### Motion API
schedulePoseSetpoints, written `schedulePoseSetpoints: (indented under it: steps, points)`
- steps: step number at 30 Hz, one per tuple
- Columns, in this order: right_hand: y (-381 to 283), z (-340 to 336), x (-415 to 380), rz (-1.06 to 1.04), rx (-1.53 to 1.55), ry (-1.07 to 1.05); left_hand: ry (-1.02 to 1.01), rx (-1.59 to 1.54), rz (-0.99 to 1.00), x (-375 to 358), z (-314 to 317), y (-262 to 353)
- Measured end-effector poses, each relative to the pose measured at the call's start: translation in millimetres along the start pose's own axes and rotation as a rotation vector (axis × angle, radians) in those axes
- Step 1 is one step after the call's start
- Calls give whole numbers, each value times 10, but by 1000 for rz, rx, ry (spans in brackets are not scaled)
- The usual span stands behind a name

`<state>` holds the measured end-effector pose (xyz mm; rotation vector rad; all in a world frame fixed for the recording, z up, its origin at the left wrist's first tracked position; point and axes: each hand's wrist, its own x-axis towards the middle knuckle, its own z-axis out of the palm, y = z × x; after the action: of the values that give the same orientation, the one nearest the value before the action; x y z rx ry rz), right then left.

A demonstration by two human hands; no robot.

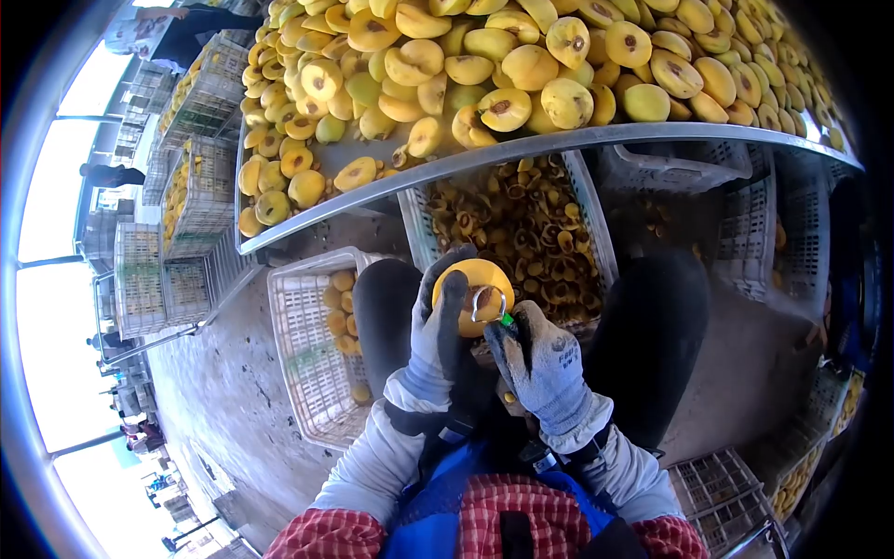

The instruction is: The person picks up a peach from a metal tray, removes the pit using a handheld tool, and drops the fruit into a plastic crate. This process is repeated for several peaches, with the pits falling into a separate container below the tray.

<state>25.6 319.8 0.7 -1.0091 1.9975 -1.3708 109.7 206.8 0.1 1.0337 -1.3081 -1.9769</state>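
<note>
Metal table (pixel 559 142) of halved peaches (pixel 521 65); beneath, crate (pixel 596 224) of pits (pixel 521 224).

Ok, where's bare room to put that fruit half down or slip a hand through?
Bare metal shows on the tray near its front lip, between the scattered halves and the main pile. The white crate by the left knee is mostly bare below its few fruits. The crate of pits ahead is packed full.

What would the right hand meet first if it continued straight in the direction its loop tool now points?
The right hand aims its loop tool at the halved yellow fruit in the left hand. It would probably meet the fruit's cut face first.
</note>
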Motion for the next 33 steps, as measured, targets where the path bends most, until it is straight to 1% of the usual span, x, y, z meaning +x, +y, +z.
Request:
schedulePoseSetpoints:
  steps: [1, 4, 5, 8, 9, 12, 15, 17, 18, 19, 21, 22, 24, 25, 28, 29, 30, 31, 32, 33]
  points:
    - [10, -2, -33, 17, -20, -4, -11, 61, 75, -34, 33, 23]
    - [47, 34, -82, 30, -1, 6, 31, 250, 221, -99, -3, -112]
    - [68, 57, -101, 40, 19, 9, 35, 252, 264, -111, 5, -132]
    - [76, 106, -187, 66, 72, 5, 34, 265, 260, -163, 37, -83]
    - [61, 106, -202, 95, 76, -29, 31, 276, 273, -166, 31, -89]
    - [98, 159, -253, 90, 138, -27, 12, 255, 266, -177, -6, -132]
    - [150, 226, -320, 140, 344, -57, -38, 349, 282, -205, -18, -73]
    - [283, 390, -394, 53, 450, -3, -87, 428, 353, -191, -30, -76]
    - [323, 393, -434, 140, 621, -83, -110, 469, 390, -178, -39, -72]
    - [301, 369, -441, 241, 783, -149, -147, 457, 360, -174, -53, -63]
    - [25, 45, -366, 726, 1317, -517, -215, 435, 302, -155, -79, -30]
    - [91, 107, -381, 749, 1590, -616, -276, 479, 343, -115, -84, -24]
    - [270, 301, -434, 774, 2141, -816, -286, 335, 138, -72, -116, -128]
    - [219, 292, -416, 878, 2202, -790, -253, 51, -28, -123, -47, -135]
    - [173, 323, -393, 762, 2200, -799, -147, -412, -330, -151, -162, -263]
    - [203, 316, -352, 623, 2311, -778, -56, -456, -322, -253, -123, -264]
    - [254, 285, -291, 571, 2353, -794, 76, -273, -142, -245, -345, -448]
    - [300, 286, -266, 580, 2369, -834, 235, -61, 9, -234, -566, -631]
    - [339, 297, -269, 586, 2384, -867, 309, -241, -79, -244, -623, -237]
    - [361, 302, -294, 676, 2322, -812, 355, 122, 230, -201, -854, -69]
